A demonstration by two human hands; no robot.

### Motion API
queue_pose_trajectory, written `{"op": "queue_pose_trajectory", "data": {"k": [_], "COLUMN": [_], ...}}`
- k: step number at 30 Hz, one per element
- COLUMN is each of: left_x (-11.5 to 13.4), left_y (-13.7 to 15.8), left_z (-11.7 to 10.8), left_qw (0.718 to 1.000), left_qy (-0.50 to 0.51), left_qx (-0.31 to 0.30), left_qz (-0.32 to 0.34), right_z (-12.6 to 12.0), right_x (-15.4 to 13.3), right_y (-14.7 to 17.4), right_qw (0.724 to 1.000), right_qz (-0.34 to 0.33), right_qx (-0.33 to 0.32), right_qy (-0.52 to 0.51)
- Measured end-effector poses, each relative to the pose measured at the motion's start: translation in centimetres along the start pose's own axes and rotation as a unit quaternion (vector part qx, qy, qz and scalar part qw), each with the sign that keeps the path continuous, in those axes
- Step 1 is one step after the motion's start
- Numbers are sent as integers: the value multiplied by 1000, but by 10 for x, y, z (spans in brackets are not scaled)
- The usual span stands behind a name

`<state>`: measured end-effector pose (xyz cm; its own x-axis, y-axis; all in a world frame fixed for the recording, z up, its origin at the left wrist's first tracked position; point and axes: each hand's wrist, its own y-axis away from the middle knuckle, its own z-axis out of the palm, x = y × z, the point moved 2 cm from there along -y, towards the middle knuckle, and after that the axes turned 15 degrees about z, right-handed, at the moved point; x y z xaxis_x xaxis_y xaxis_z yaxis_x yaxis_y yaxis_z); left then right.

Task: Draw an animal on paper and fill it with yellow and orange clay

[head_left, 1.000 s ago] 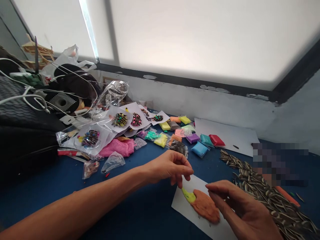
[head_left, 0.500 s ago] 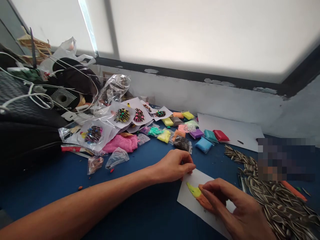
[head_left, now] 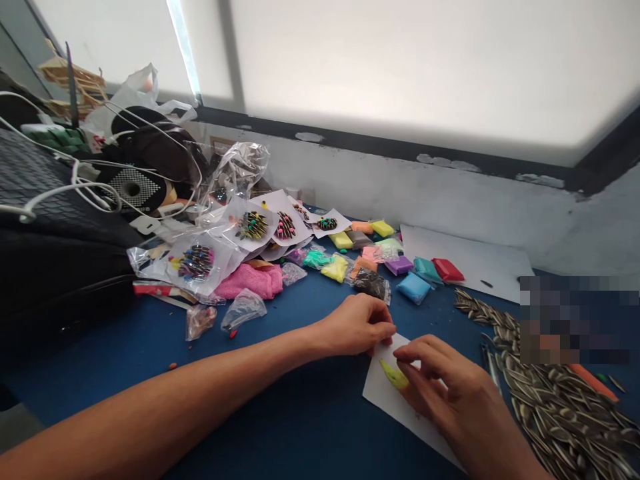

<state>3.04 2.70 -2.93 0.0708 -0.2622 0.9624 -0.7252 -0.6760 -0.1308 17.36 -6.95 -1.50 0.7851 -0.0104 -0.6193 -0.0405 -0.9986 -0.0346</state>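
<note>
A white paper card lies on the blue table. On it is a flat clay shape with a yellow-green part; its orange part is mostly hidden behind my right hand. My left hand is closed at the card's top corner, thumb and fingers pinching its edge. My right hand hovers over the card, thumb and fingertips brought together just above the yellow-green clay. What those fingertips hold, if anything, is too small and hidden to make out.
Striped sunflower seeds are heaped at the right, beside a blurred patch. Wrapped clay packs, such as a blue one, lie beyond my hands. Seed-decorated papers, a pink cloth and plastic bags are at the left.
My right hand has shifted slightly up over the card, and its fingertips have drawn together. My left hand stays at the corner. The whole view has moved a little to the left.
</note>
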Motion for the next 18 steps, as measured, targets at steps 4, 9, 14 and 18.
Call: {"op": "queue_pose_trajectory", "data": {"k": [4, 9, 14, 18], "left_x": [0, 0, -2, -3], "left_y": [0, 0, 0, 0], "left_z": [-1, 0, -1, -1], "left_qw": [1000, 1000, 1000, 1000], "left_qy": [0, -1, -5, -2], "left_qx": [-1, 0, 1, 1], "left_qz": [-2, -4, 1, 2], "right_z": [2, 4, 11, 14], "right_x": [3, -3, -1, -1], "right_y": [-4, -8, -10, -11], "right_qw": [998, 997, 995, 992], "right_qz": [-25, -46, -60, -73], "right_qx": [19, 8, 27, 38], "right_qy": [57, 66, 79, 93]}}
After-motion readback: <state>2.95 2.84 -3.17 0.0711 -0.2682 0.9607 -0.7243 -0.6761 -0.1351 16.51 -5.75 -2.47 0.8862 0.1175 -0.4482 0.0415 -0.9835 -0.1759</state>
